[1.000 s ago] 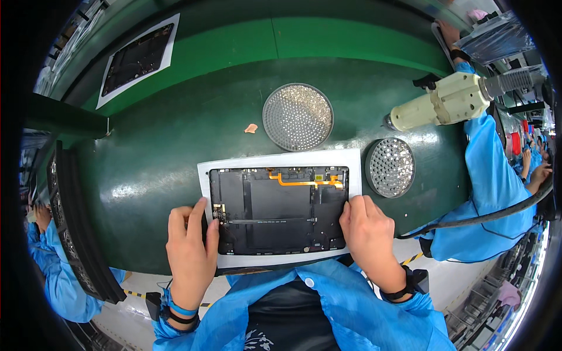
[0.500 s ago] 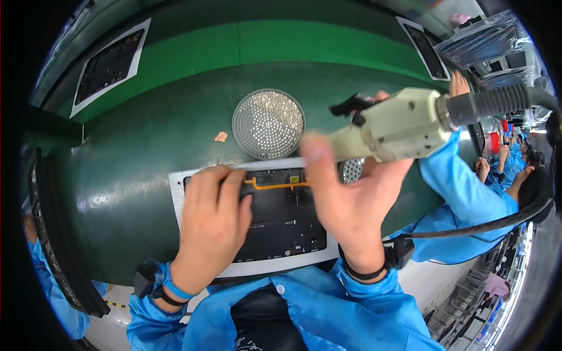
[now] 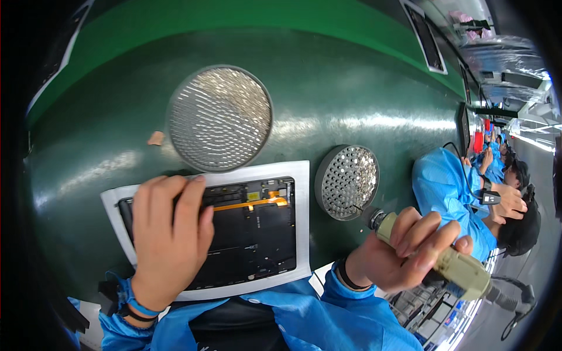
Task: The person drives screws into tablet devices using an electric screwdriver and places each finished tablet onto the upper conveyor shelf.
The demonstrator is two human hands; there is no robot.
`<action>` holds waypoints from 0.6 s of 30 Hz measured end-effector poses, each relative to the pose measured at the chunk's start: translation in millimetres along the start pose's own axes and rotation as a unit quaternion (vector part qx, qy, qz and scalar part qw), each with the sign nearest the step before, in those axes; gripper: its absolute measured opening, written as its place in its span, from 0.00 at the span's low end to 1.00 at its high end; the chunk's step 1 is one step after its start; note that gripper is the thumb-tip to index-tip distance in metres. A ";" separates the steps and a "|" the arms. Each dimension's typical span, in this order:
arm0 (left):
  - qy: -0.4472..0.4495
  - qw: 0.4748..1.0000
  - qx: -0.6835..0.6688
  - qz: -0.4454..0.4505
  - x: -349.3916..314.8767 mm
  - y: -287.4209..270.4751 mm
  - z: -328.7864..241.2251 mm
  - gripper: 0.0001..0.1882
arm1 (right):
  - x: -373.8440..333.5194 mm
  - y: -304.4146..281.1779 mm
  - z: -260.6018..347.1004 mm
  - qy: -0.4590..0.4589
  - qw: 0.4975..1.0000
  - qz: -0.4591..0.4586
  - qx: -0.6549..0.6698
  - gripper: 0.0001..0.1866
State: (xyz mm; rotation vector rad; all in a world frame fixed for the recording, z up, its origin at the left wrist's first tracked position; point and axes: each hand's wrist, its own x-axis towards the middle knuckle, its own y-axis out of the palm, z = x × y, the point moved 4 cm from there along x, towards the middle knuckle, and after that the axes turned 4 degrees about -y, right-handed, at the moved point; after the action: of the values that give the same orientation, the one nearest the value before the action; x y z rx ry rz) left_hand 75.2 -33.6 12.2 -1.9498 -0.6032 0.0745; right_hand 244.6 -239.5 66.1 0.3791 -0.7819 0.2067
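My right hand (image 3: 404, 251) is wrapped round a pale green electric screwdriver (image 3: 462, 275). The driver's thin bit reaches the lower right of a small round screw tray (image 3: 325, 190), pitted with holes and strewn with tiny screws; whether a screw is on the bit is too small to tell. Stretched-out fingers of my left hand (image 3: 171, 225) lie over the upper left of an opened black tablet (image 3: 263, 234). An orange ribbon cable (image 3: 257, 203) runs along its upper part. Around the tablet is a white border (image 3: 302, 228).
Behind the tablet stands a larger round screw tray (image 3: 196, 131), with a scrap of pinkish material (image 3: 156, 138) beside it. Another tablet (image 3: 425, 35) lies at the far right. A co-worker in a blue sleeve (image 3: 442, 181) sits to my right.
The screwdriver has come down from above the tablet to the small tray, its bit now pointing left. My left hand stays on the tablet. The view has shifted closer and rightward.
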 end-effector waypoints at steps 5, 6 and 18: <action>-0.006 1.000 0.015 0.021 6.6 2.1 -2.1 0.25 | 3.6 -12.7 -15.2 -0.019 0.993 0.097 0.066 0.39; -0.008 1.000 0.019 0.020 7.2 2.3 -1.9 0.24 | 3.8 -13.6 -15.9 -0.025 0.991 0.113 0.072 0.36; -0.010 0.996 0.060 0.069 3.3 1.2 1.1 0.20 | 6.7 -18.3 -24.8 -0.011 0.986 0.137 0.092 0.34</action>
State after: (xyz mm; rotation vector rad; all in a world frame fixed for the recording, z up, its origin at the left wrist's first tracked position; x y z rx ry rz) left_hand 78.2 -31.6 11.3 -1.8744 -0.4662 0.2124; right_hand 271.1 -245.9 50.2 0.4477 -0.8389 0.5366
